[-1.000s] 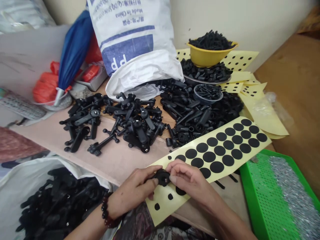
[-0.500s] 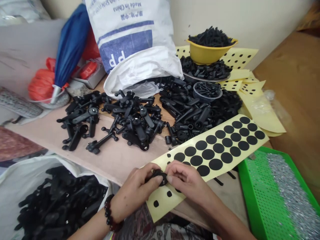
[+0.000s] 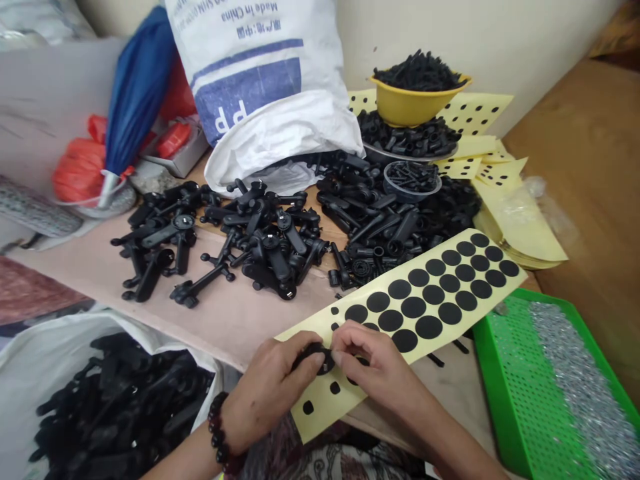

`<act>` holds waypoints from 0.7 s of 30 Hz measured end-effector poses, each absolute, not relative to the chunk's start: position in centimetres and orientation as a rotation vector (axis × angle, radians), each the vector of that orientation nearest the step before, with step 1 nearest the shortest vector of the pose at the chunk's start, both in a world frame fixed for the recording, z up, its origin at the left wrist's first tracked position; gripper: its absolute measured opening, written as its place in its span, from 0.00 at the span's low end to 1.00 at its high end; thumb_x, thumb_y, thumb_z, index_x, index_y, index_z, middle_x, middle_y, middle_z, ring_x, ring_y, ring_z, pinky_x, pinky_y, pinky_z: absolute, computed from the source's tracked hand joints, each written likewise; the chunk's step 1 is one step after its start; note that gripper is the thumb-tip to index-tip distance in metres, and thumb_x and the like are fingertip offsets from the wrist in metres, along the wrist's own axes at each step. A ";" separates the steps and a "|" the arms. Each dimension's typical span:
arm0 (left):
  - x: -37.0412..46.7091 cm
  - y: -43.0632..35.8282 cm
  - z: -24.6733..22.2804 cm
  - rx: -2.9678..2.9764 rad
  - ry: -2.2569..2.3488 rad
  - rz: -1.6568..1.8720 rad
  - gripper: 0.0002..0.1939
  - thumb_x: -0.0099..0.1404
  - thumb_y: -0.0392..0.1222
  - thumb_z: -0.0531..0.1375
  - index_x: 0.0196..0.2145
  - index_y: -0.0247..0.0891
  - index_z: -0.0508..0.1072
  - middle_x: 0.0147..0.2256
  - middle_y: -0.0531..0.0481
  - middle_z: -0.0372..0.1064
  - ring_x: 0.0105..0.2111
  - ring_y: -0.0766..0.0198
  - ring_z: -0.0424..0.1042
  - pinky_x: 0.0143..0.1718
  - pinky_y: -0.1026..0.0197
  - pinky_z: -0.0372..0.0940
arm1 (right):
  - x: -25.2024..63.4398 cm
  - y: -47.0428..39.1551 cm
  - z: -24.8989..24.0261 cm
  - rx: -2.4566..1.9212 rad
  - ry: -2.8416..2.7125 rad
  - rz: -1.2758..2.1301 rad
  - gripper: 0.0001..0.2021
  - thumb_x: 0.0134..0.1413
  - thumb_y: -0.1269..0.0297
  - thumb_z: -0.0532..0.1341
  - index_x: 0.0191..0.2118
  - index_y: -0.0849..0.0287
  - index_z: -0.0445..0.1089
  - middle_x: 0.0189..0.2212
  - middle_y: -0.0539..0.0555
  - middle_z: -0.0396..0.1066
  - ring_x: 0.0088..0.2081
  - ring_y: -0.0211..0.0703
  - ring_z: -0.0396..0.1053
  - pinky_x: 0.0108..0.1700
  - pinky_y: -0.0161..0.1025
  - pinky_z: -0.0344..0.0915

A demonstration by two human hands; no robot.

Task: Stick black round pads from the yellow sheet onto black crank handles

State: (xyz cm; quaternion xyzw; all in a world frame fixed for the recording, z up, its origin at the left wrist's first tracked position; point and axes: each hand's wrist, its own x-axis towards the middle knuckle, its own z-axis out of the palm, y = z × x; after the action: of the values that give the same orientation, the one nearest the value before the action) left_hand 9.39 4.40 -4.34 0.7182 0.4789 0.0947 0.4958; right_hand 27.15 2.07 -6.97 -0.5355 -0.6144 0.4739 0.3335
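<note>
My left hand (image 3: 280, 373), with a dark bead bracelet at its wrist, is closed on a black plastic part (image 3: 326, 362) above the yellow sticker sheet (image 3: 320, 417). Close against that part's right side, my right hand (image 3: 370, 353) has its thumb and fingers pinched together; whatever lies between them is too small to make out. Rows of round black stickers (image 3: 429, 327) cover the sheet's right portion, and a few small black dots show at its left end.
Assembled black parts (image 3: 273, 250) lie in a heap beyond my hands. A white sack (image 3: 280, 133) stands behind. At right are a green basket (image 3: 520, 400) and a yellow bowl (image 3: 417, 103); at lower left, an open bag (image 3: 30, 347) holds black parts.
The view has shifted slightly. My left fingers have moved a little on the black part, and my right hand remains pinched beside it.
</note>
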 end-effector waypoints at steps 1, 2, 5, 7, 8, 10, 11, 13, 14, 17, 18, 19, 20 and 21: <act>9.4 4.4 -4.4 1.746 1.167 0.228 0.14 0.67 0.45 0.50 0.43 0.39 0.72 0.29 0.53 0.71 0.29 0.63 0.67 0.28 0.66 0.58 | 27.1 2.1 -7.0 -1.414 -1.618 1.222 0.07 0.49 0.70 0.53 0.22 0.57 0.58 0.23 0.48 0.59 0.27 0.38 0.59 0.28 0.35 0.55; 9.5 4.3 -4.5 1.747 1.173 0.230 0.14 0.67 0.45 0.50 0.43 0.39 0.72 0.29 0.53 0.71 0.29 0.63 0.68 0.29 0.65 0.58 | 27.1 2.0 -7.0 -1.428 -1.632 1.207 0.08 0.49 0.71 0.53 0.22 0.56 0.57 0.23 0.48 0.59 0.26 0.38 0.59 0.28 0.34 0.54; 9.5 4.3 -4.8 1.722 1.186 0.250 0.14 0.67 0.46 0.50 0.45 0.40 0.71 0.30 0.52 0.72 0.29 0.63 0.68 0.29 0.65 0.59 | 27.1 2.1 -7.0 -1.464 -1.670 1.172 0.09 0.51 0.71 0.53 0.22 0.56 0.56 0.23 0.47 0.59 0.26 0.37 0.59 0.28 0.34 0.54; 9.4 4.3 -4.9 1.688 1.188 0.255 0.15 0.67 0.46 0.51 0.45 0.40 0.70 0.28 0.54 0.71 0.27 0.64 0.68 0.28 0.65 0.60 | 27.1 2.1 -7.0 -1.473 -1.687 1.154 0.09 0.51 0.70 0.53 0.22 0.56 0.56 0.23 0.47 0.59 0.26 0.37 0.59 0.27 0.34 0.54; 9.4 4.3 -4.9 1.666 1.187 0.256 0.14 0.66 0.46 0.51 0.45 0.40 0.70 0.26 0.55 0.69 0.26 0.64 0.68 0.28 0.65 0.60 | 27.1 2.2 -7.0 -1.476 -1.694 1.146 0.09 0.51 0.70 0.53 0.22 0.56 0.56 0.23 0.47 0.59 0.26 0.38 0.59 0.27 0.34 0.54; 9.3 4.3 -4.9 1.612 1.186 0.266 0.13 0.66 0.46 0.51 0.44 0.40 0.69 0.23 0.57 0.65 0.24 0.65 0.67 0.26 0.66 0.60 | 27.0 2.2 -6.9 -1.477 -1.704 1.128 0.09 0.51 0.70 0.53 0.22 0.56 0.56 0.23 0.47 0.59 0.26 0.38 0.59 0.27 0.34 0.54; 9.3 4.3 -5.0 1.580 1.180 0.278 0.13 0.66 0.47 0.52 0.43 0.39 0.69 0.22 0.57 0.63 0.23 0.66 0.66 0.25 0.66 0.60 | 27.0 2.2 -6.8 -1.475 -1.707 1.118 0.09 0.51 0.70 0.53 0.22 0.56 0.56 0.23 0.47 0.59 0.26 0.38 0.59 0.28 0.34 0.54; 9.4 4.3 -5.2 1.519 1.161 0.319 0.13 0.65 0.49 0.53 0.40 0.39 0.70 0.21 0.58 0.59 0.21 0.67 0.64 0.22 0.68 0.60 | 27.0 2.1 -6.6 -1.468 -1.720 1.105 0.09 0.52 0.70 0.53 0.22 0.56 0.56 0.23 0.47 0.59 0.26 0.38 0.59 0.28 0.34 0.54; 9.4 4.3 -5.4 1.493 1.154 0.339 0.14 0.64 0.51 0.54 0.39 0.38 0.70 0.21 0.59 0.57 0.20 0.68 0.63 0.21 0.68 0.59 | 27.0 2.1 -6.5 -1.466 -1.723 1.103 0.09 0.52 0.70 0.53 0.22 0.56 0.57 0.23 0.48 0.59 0.26 0.38 0.59 0.28 0.34 0.54; 9.5 4.3 -6.0 1.423 1.139 0.387 0.15 0.63 0.53 0.57 0.37 0.37 0.70 0.19 0.60 0.55 0.18 0.69 0.62 0.19 0.69 0.59 | 27.3 2.0 -6.3 -1.413 -1.661 1.205 0.09 0.53 0.68 0.54 0.24 0.57 0.62 0.24 0.48 0.61 0.27 0.38 0.60 0.29 0.35 0.55; 9.5 4.3 -6.2 1.386 1.127 0.406 0.15 0.63 0.53 0.57 0.36 0.37 0.70 0.19 0.59 0.56 0.18 0.70 0.62 0.19 0.69 0.59 | 27.5 2.0 -6.4 -1.367 -1.597 1.291 0.08 0.54 0.66 0.55 0.24 0.58 0.65 0.24 0.48 0.62 0.27 0.38 0.61 0.29 0.35 0.56; 9.5 4.2 -6.2 1.339 1.109 0.432 0.15 0.63 0.53 0.57 0.36 0.37 0.70 0.20 0.59 0.57 0.18 0.70 0.62 0.19 0.69 0.60 | 27.7 2.0 -6.5 -1.310 -1.502 1.395 0.09 0.54 0.64 0.57 0.26 0.58 0.67 0.25 0.49 0.63 0.28 0.38 0.62 0.30 0.35 0.57; 9.5 4.2 -6.2 1.286 1.086 0.466 0.15 0.63 0.53 0.57 0.36 0.37 0.70 0.20 0.58 0.59 0.18 0.70 0.63 0.20 0.69 0.61 | 27.8 2.0 -6.7 -1.248 -1.373 1.507 0.09 0.54 0.61 0.58 0.27 0.59 0.70 0.26 0.50 0.65 0.29 0.39 0.63 0.31 0.36 0.59; 9.5 4.2 -6.2 1.234 1.064 0.506 0.16 0.62 0.53 0.57 0.36 0.37 0.70 0.21 0.57 0.60 0.19 0.70 0.63 0.20 0.68 0.61 | 28.0 1.9 -7.0 -1.190 -1.216 1.612 0.09 0.53 0.59 0.60 0.30 0.59 0.72 0.28 0.51 0.67 0.30 0.39 0.65 0.33 0.37 0.61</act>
State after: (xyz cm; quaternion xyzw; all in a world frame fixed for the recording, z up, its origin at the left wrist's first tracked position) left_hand 9.49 4.20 -6.21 0.5450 0.4698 0.2236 0.6575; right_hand 28.02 1.92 -6.99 -0.4679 -0.4782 0.6336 0.3884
